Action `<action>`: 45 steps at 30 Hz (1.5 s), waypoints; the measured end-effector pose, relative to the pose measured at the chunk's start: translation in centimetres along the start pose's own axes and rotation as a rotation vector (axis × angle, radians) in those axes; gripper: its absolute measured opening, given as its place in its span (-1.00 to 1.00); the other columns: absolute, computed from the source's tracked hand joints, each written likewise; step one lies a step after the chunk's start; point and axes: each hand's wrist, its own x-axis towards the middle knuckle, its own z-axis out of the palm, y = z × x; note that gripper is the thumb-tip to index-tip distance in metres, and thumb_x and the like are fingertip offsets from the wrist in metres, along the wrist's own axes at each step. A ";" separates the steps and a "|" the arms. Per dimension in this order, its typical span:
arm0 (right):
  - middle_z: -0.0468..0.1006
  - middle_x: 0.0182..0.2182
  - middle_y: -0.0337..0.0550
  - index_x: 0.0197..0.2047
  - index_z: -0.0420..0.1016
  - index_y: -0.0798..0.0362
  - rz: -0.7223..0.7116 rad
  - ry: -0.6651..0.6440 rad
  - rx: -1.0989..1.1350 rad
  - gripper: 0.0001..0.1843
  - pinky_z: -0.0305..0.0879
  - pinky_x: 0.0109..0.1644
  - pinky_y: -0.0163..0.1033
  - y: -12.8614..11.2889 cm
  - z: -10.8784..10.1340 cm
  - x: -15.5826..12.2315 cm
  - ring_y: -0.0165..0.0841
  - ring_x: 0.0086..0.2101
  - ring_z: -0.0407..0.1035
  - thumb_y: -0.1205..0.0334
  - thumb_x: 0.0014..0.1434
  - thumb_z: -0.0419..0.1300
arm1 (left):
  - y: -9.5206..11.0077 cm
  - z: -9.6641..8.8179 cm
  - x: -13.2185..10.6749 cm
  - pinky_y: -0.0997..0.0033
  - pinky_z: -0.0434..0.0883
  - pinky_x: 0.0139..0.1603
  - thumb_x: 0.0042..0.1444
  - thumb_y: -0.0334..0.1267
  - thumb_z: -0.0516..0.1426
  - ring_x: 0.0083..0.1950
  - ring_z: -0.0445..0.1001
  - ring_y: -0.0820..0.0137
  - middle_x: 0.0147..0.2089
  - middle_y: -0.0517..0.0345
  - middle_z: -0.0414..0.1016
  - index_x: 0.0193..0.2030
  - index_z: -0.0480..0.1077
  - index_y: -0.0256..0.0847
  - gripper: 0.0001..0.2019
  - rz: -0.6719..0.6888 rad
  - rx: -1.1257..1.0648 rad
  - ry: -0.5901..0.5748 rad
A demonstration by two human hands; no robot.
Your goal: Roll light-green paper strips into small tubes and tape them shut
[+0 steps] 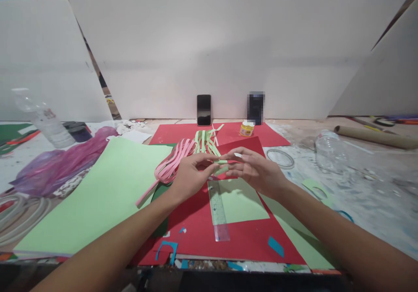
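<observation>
My left hand [189, 174] and my right hand [256, 170] meet over the red paper sheet [202, 235], both pinching one thin light green paper strip [222, 163] between the fingertips. Pink paper strips [171, 163] lie bunched just left of my left hand. More green strips [205, 142] lie fanned behind the hands. A clear ruler [218, 211] rests on the red sheet below the hands, beside a small green paper piece [243, 203].
A large light green sheet [98, 196] lies at the left. A purple plastic bag [62, 161], a lying plastic bottle [44, 120] and tubing [19, 216] sit further left. A glue jar [247, 128], two phones [203, 109], a tape ring [281, 158], a clear bottle [329, 150] and a cardboard tube [375, 136] are behind and right.
</observation>
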 end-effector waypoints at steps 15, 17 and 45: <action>0.59 -0.25 -0.06 -0.25 0.57 0.09 0.192 0.107 0.313 -0.78 0.24 0.23 -0.12 0.0 0.2 -0.1 -0.29 -0.13 0.48 0.17 0.12 0.17 | -1.4 -1.2 0.1 0.40 0.48 -0.25 0.16 -0.42 0.11 -0.20 0.58 0.34 -0.17 0.05 0.62 -0.08 0.50 -0.18 -0.77 0.666 0.660 0.009; 0.60 -0.23 -0.04 -0.25 0.56 0.09 0.223 0.089 0.334 -0.77 0.23 0.24 -0.14 0.1 0.1 -0.1 -0.30 -0.13 0.49 0.15 0.13 0.16 | -1.4 -1.4 0.3 0.42 0.47 -0.29 0.14 -0.46 0.09 -0.21 0.58 0.34 -0.17 0.03 0.61 -0.07 0.50 -0.19 -0.73 0.699 0.669 -0.026; 0.58 -0.20 -0.06 -0.15 0.53 0.10 0.221 0.020 0.286 -0.76 0.32 0.17 -0.08 0.0 0.0 -0.3 -0.26 -0.12 0.49 0.21 0.17 0.13 | -0.5 -1.6 0.1 0.43 0.41 -0.24 0.24 -0.25 0.09 -0.29 0.53 0.40 -0.27 0.09 0.60 -0.13 0.50 -0.18 -0.82 0.357 0.419 -0.129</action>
